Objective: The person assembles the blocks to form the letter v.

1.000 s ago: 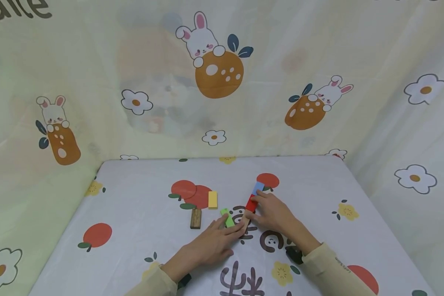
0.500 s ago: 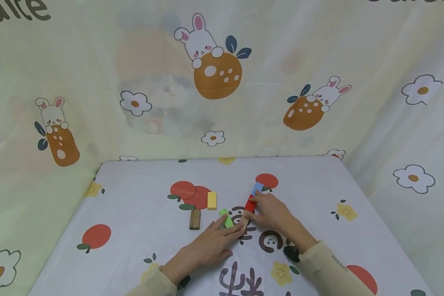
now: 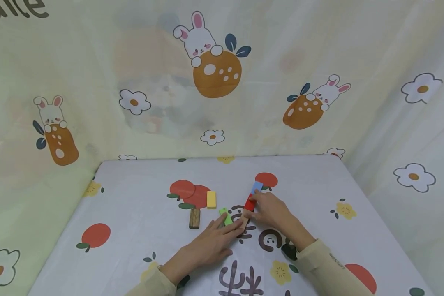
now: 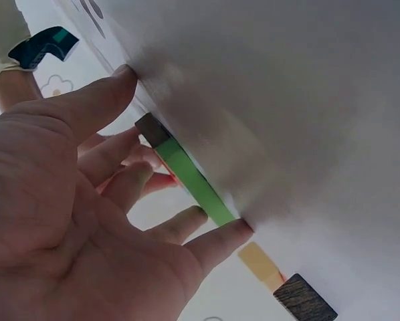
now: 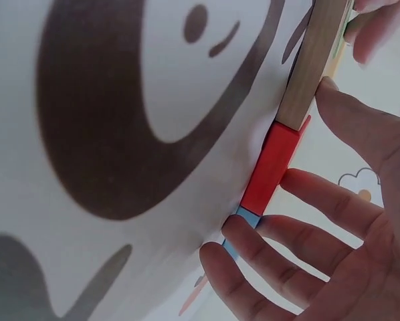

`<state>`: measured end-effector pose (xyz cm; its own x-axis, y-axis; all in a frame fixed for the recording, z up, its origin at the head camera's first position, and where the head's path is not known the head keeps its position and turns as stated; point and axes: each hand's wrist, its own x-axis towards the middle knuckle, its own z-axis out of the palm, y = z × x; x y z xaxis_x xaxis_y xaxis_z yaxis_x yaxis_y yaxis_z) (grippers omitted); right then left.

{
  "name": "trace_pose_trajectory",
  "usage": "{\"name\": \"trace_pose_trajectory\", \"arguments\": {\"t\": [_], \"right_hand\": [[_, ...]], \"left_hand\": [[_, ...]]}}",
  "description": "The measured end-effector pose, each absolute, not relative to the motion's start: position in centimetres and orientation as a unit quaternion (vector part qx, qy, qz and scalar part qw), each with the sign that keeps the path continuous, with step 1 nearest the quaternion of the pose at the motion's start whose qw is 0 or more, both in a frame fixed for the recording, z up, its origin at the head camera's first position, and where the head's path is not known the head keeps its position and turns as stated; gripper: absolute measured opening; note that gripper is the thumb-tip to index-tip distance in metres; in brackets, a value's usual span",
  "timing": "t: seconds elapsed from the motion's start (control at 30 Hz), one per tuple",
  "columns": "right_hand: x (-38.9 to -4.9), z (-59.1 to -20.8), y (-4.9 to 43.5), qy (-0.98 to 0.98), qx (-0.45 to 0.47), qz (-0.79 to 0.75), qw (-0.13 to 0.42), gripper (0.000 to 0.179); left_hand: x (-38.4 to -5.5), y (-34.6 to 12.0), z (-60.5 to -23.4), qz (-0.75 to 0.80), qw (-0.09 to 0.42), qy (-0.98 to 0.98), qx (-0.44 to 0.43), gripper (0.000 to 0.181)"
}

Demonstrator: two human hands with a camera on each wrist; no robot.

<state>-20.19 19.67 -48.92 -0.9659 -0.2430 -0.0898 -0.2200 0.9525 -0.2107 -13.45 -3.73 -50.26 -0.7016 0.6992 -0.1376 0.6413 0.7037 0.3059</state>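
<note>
Three small blocks lie end to end in a slanting row on the table: blue [image 3: 257, 186] farthest, red [image 3: 249, 204] in the middle, plain wood [image 5: 310, 63] nearest. My right hand [image 3: 274, 211] lies along the row's right side, its spread fingertips at the red and blue blocks and its thumb at the plain wood one. With fingers spread, my left hand [image 3: 211, 244] touches the near end of the plain wood block. Another left fingertip is at a green block [image 4: 194, 182], which lies left of the row and is partly hidden by that hand.
A yellow block [image 3: 211, 200] and a dark brown wood block [image 3: 194, 218] lie farther left on the table. The white tablecloth [image 3: 140, 197] has printed fruit and flowers. Behind the table hangs a curtain [image 3: 259, 139] with rabbit prints.
</note>
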Motion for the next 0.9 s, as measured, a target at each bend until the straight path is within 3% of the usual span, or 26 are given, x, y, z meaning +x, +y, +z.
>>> {"name": "trace_pose_trajectory", "arguments": {"t": [0.3, 0.53, 0.73, 0.9], "right_hand": [[-20.3, -48.9, 19.5, 0.986, -0.107, -0.114, 0.063, 0.064], [-20.5, -49.0, 19.5, 0.987, -0.106, -0.108, 0.059, 0.062], [-20.3, -48.9, 19.6, 0.987, -0.099, -0.111, 0.054, 0.066], [-20.2, -48.9, 19.6, 0.987, -0.095, -0.117, 0.054, 0.064]], "left_hand": [[-14.0, -3.7, -50.5, 0.15, 0.118, 0.916, 0.353, 0.089], [-15.2, -5.0, -49.7, 0.209, 0.08, 0.907, 0.356, 0.075], [-17.7, -6.9, -47.6, 0.28, 0.022, 0.902, 0.328, 0.07], [-20.4, -7.8, -47.5, 0.297, 0.011, 0.915, 0.275, 0.072]]}}
